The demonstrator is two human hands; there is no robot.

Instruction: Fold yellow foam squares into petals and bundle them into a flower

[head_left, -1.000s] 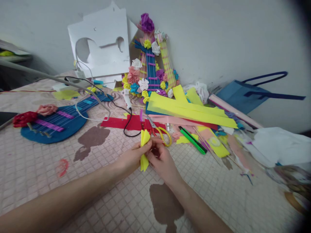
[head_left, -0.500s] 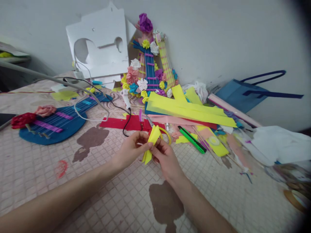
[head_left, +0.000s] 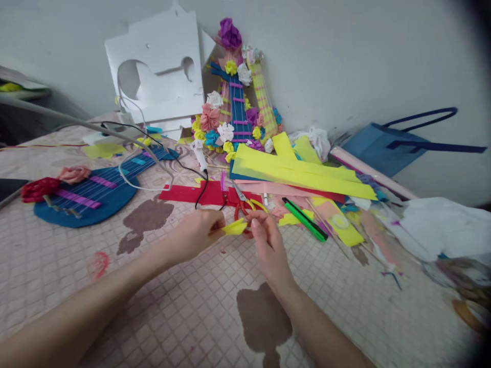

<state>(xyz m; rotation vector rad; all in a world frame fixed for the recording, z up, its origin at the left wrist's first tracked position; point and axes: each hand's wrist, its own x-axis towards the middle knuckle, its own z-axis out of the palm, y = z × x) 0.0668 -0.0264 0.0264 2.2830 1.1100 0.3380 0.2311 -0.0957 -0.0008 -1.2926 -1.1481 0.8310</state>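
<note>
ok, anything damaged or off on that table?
Yes: the patterned table cover has worn brown patches, one near the red strip, one under the right wrist. Both hands, left and right, pinch a folded yellow paper. Paper scraps pile up behind.

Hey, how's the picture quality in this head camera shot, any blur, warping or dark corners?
Head view: soft, even light with no glare; dark vignette in the right corners; wide-angle bending toward the edges; left hand, right hand and the yellow paper piece between them slightly motion-blurred; far-right clutter smeared.
</note>
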